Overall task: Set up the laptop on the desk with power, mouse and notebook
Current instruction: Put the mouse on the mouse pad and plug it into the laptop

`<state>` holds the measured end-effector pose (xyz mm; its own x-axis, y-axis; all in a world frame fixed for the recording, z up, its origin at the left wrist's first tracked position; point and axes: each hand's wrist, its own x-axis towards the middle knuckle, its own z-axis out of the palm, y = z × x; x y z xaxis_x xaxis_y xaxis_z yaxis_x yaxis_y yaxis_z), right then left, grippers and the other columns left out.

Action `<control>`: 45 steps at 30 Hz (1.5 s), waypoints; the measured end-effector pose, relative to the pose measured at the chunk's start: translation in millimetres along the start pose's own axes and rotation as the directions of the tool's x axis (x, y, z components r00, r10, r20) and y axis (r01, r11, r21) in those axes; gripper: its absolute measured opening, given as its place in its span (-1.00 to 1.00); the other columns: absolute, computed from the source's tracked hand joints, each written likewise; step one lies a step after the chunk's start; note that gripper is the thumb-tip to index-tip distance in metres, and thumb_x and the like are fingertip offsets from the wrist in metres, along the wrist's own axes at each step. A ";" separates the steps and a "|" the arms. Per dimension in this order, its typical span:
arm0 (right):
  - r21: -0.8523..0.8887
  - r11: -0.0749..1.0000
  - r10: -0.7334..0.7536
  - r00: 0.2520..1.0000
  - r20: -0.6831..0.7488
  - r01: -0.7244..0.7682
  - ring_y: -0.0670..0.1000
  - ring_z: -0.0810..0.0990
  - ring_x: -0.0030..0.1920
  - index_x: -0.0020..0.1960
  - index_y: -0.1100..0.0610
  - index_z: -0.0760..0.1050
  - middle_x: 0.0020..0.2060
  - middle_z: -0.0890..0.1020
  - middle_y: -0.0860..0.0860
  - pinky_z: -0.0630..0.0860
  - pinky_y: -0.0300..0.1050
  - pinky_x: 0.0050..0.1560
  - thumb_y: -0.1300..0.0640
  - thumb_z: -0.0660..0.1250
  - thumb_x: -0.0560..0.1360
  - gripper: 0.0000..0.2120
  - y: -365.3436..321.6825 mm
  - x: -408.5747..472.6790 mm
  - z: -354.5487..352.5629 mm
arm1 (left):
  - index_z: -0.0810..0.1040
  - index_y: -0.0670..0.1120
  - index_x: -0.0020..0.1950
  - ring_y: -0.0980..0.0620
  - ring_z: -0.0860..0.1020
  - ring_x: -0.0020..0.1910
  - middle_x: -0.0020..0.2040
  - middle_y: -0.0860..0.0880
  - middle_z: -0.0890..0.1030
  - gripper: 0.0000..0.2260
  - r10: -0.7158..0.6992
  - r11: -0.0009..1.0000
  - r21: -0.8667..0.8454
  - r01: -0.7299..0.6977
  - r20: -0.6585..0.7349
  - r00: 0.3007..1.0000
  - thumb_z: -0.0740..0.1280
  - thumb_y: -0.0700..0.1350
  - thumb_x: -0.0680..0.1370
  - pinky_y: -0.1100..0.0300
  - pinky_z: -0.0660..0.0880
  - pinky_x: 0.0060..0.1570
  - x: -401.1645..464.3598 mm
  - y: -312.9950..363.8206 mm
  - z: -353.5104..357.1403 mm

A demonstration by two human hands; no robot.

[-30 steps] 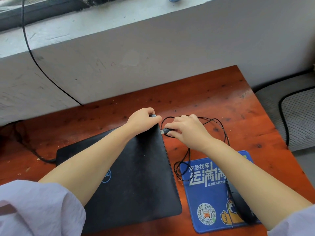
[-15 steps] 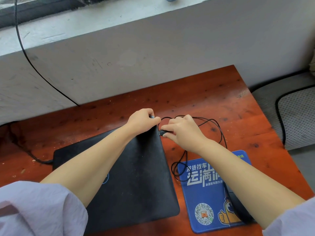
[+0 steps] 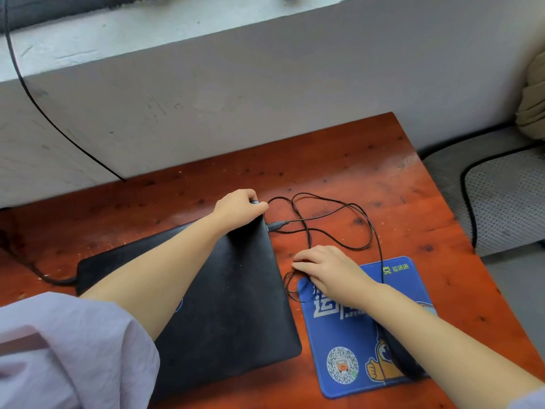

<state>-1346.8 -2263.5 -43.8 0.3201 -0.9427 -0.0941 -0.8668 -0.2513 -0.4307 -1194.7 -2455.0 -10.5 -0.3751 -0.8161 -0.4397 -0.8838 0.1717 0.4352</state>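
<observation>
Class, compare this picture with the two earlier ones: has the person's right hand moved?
Yes. The right hand has left the USB plug at the laptop's far right corner and drawn back toward the person, onto the cable by the blue mouse pad.

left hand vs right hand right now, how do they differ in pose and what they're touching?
The left hand grips the far right corner of the closed laptop; the right hand lies palm down over the loose mouse cable, by the mouse pad. Left fingers curl over the laptop's edge; right fingers lie flatter, pointing left. Both arms are bare below pale sleeves.
</observation>
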 end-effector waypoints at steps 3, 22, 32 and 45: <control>-0.033 0.998 0.051 0.993 -0.107 -0.055 0.17 0.60 0.09 0.14 0.23 0.57 0.11 0.63 0.13 0.50 0.11 0.15 0.39 0.36 0.34 -0.63 8.5 3.2 -0.6 | 0.37 -0.01 -0.39 -0.08 0.48 -0.20 -0.38 0.08 0.47 -0.77 -0.012 1.000 0.003 0.012 0.017 1.000 0.27 0.03 0.43 0.10 0.35 -0.12 2.5 -0.7 3.7; -0.089 0.931 0.346 0.933 -0.102 -0.355 0.08 0.25 0.43 0.40 0.13 0.32 0.42 0.34 0.09 0.20 0.01 0.40 0.32 0.13 0.52 -0.55 24.6 -11.1 -21.2 | 0.45 -0.13 0.19 -0.18 0.37 0.22 0.20 -0.17 0.47 -0.69 0.023 0.999 0.030 -0.020 -0.085 0.996 0.27 -0.02 0.51 -0.06 0.39 0.24 -26.4 -1.1 15.0; -0.015 0.798 0.565 0.755 -0.332 -0.603 0.14 0.40 0.32 0.30 0.17 0.44 0.29 0.47 0.15 0.33 0.08 0.29 0.32 0.23 0.45 -0.58 -52.6 -110.2 -12.9 | 0.46 -0.16 0.17 -0.15 0.41 0.19 0.14 -0.15 0.53 -0.75 0.388 0.922 0.056 -0.384 -0.125 0.913 0.27 -0.11 0.51 -0.06 0.42 0.16 -121.9 9.3 38.4; 0.533 0.083 0.955 -0.085 -0.284 -0.842 0.13 0.47 0.18 0.19 0.13 0.53 0.20 0.52 0.08 0.42 0.04 0.20 0.38 0.17 0.46 -0.62 -275.6 -389.5 177.0 | 0.53 -0.18 0.07 -0.12 0.53 0.05 0.00 -0.16 0.61 -0.82 0.748 0.505 -0.107 -0.856 0.550 0.372 0.29 -0.14 0.51 0.14 0.38 0.05 -351.6 58.0 269.0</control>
<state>-1165.0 -1788.3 -47.4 -0.9636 -0.2220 -0.1486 -0.1380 0.8900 -0.4347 -1189.2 -2009.7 -42.0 -0.9541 0.1286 -0.2706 -0.0951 0.7264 0.6807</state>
